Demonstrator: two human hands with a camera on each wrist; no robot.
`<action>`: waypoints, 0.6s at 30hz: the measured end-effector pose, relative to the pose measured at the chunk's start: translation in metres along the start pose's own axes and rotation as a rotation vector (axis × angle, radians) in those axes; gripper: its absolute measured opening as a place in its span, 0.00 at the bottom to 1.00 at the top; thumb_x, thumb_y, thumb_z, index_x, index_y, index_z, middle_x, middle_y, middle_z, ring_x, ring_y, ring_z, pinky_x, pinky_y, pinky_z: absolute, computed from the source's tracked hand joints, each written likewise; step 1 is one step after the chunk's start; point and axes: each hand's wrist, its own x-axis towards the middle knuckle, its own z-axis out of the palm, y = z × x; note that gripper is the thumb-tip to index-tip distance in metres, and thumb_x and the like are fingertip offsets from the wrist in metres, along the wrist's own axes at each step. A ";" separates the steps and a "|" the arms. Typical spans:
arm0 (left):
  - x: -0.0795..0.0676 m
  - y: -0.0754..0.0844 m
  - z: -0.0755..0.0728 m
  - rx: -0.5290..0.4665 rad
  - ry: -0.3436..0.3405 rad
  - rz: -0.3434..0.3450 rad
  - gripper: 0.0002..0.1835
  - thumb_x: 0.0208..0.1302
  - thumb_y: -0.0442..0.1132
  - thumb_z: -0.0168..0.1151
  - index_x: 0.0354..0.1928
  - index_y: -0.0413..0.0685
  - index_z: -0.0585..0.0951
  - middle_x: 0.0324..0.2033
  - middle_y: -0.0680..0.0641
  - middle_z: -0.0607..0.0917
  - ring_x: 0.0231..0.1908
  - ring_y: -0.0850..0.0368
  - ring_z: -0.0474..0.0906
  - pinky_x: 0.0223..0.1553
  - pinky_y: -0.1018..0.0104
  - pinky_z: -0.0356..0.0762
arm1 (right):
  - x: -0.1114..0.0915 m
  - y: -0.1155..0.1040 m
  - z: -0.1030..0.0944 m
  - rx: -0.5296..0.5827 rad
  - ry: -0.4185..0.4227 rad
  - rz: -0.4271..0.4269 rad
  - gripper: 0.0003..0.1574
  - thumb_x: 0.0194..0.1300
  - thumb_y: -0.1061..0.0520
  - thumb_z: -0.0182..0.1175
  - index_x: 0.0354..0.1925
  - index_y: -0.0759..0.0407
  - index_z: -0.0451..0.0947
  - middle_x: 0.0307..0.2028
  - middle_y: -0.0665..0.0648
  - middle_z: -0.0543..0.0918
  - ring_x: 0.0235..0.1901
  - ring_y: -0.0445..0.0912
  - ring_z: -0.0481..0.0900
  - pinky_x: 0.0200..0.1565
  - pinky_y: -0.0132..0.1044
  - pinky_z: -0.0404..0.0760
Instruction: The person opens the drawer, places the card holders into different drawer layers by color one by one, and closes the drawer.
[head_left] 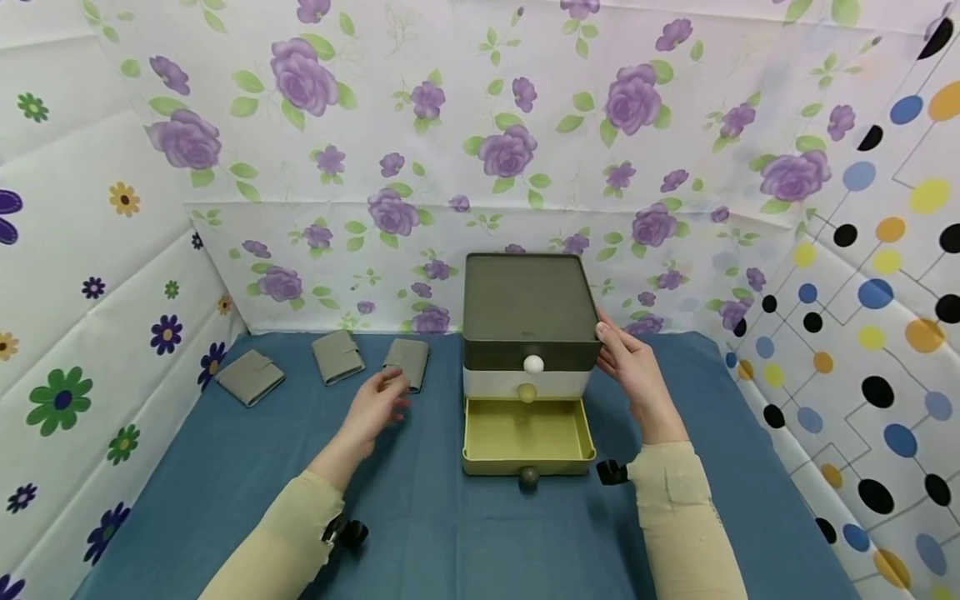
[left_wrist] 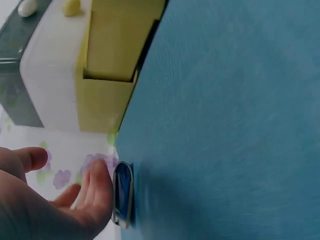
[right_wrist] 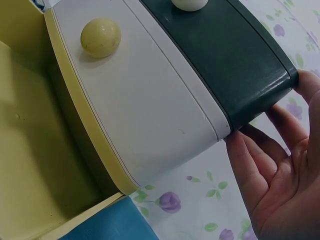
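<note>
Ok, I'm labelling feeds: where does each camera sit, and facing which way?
Head: on the head, forward and down at the drawer unit; left hand, right hand, sleeves show.
Left wrist: on that wrist, across the blue cloth; left hand shows.
Right wrist: likewise, at the drawer unit's front; right hand shows.
Both wrist views share the yellow drawer.

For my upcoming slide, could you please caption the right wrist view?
A right hand touches the dark green top tier of a drawer unit, its yellow drawer open.
</note>
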 end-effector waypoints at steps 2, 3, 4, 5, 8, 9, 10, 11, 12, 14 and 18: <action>0.008 0.002 0.005 0.113 0.051 0.042 0.34 0.81 0.46 0.59 0.81 0.38 0.63 0.62 0.32 0.77 0.55 0.38 0.79 0.51 0.48 0.80 | 0.000 0.001 0.000 -0.005 0.002 0.000 0.44 0.73 0.24 0.58 0.79 0.34 0.68 0.81 0.47 0.64 0.74 0.50 0.72 0.73 0.47 0.71; 0.012 0.003 0.007 0.177 0.074 0.065 0.36 0.80 0.46 0.60 0.81 0.37 0.62 0.62 0.31 0.76 0.56 0.37 0.77 0.53 0.46 0.78 | 0.000 0.001 0.000 -0.006 0.004 -0.001 0.44 0.73 0.24 0.58 0.79 0.35 0.68 0.81 0.47 0.64 0.74 0.50 0.73 0.72 0.47 0.71; 0.017 0.003 0.008 0.242 0.101 0.082 0.38 0.79 0.46 0.61 0.82 0.37 0.61 0.62 0.31 0.74 0.57 0.36 0.75 0.54 0.43 0.76 | 0.000 0.001 0.000 -0.006 0.006 -0.001 0.44 0.73 0.24 0.58 0.79 0.35 0.68 0.81 0.46 0.64 0.74 0.50 0.73 0.72 0.47 0.71; 0.021 0.003 0.010 0.312 0.130 0.097 0.39 0.78 0.47 0.62 0.82 0.37 0.61 0.63 0.30 0.72 0.59 0.35 0.73 0.57 0.41 0.75 | 0.000 0.001 0.000 -0.005 0.007 -0.005 0.44 0.74 0.24 0.58 0.79 0.36 0.68 0.81 0.46 0.64 0.74 0.50 0.73 0.72 0.47 0.71; 0.034 0.001 0.011 0.487 0.194 0.109 0.43 0.76 0.51 0.65 0.82 0.37 0.59 0.66 0.28 0.66 0.64 0.32 0.65 0.64 0.35 0.68 | 0.000 0.002 0.001 -0.007 0.007 -0.013 0.44 0.74 0.24 0.57 0.79 0.38 0.68 0.81 0.44 0.63 0.74 0.50 0.72 0.72 0.47 0.71; 0.038 0.000 0.012 0.531 0.212 0.106 0.44 0.75 0.52 0.65 0.82 0.37 0.59 0.67 0.27 0.65 0.65 0.31 0.64 0.65 0.34 0.66 | 0.000 0.003 0.002 -0.006 0.005 -0.014 0.45 0.74 0.24 0.57 0.79 0.39 0.69 0.81 0.43 0.63 0.74 0.50 0.72 0.72 0.46 0.71; 0.042 -0.001 0.012 0.568 0.230 0.099 0.45 0.75 0.54 0.65 0.82 0.38 0.60 0.67 0.27 0.65 0.66 0.30 0.62 0.65 0.33 0.65 | 0.000 0.003 0.002 -0.005 0.005 -0.015 0.45 0.74 0.24 0.57 0.80 0.40 0.69 0.81 0.42 0.62 0.74 0.49 0.72 0.72 0.46 0.71; 0.045 -0.001 0.013 0.596 0.243 0.094 0.45 0.74 0.55 0.66 0.82 0.38 0.60 0.67 0.27 0.65 0.66 0.29 0.61 0.66 0.32 0.63 | 0.000 0.003 0.003 -0.004 0.004 -0.017 0.45 0.74 0.24 0.57 0.80 0.41 0.69 0.81 0.41 0.62 0.74 0.49 0.72 0.72 0.46 0.71; 0.047 0.000 0.015 0.622 0.254 0.090 0.46 0.73 0.56 0.67 0.82 0.38 0.60 0.67 0.26 0.65 0.66 0.29 0.61 0.66 0.32 0.63 | 0.001 0.004 0.003 -0.004 0.005 -0.016 0.45 0.74 0.24 0.57 0.80 0.41 0.69 0.81 0.41 0.62 0.74 0.49 0.72 0.72 0.46 0.72; 0.051 0.002 0.019 0.659 0.271 0.089 0.48 0.71 0.57 0.68 0.82 0.37 0.61 0.66 0.26 0.65 0.65 0.29 0.60 0.65 0.31 0.61 | 0.001 0.004 0.003 0.000 0.008 -0.017 0.46 0.74 0.24 0.57 0.79 0.42 0.69 0.81 0.40 0.62 0.74 0.49 0.72 0.72 0.46 0.72; 0.060 0.003 0.024 0.761 0.283 0.097 0.53 0.68 0.60 0.71 0.81 0.34 0.59 0.68 0.24 0.63 0.66 0.27 0.60 0.66 0.30 0.59 | 0.001 0.002 0.003 0.003 0.009 -0.018 0.45 0.74 0.25 0.57 0.79 0.42 0.70 0.80 0.40 0.63 0.73 0.49 0.73 0.72 0.46 0.72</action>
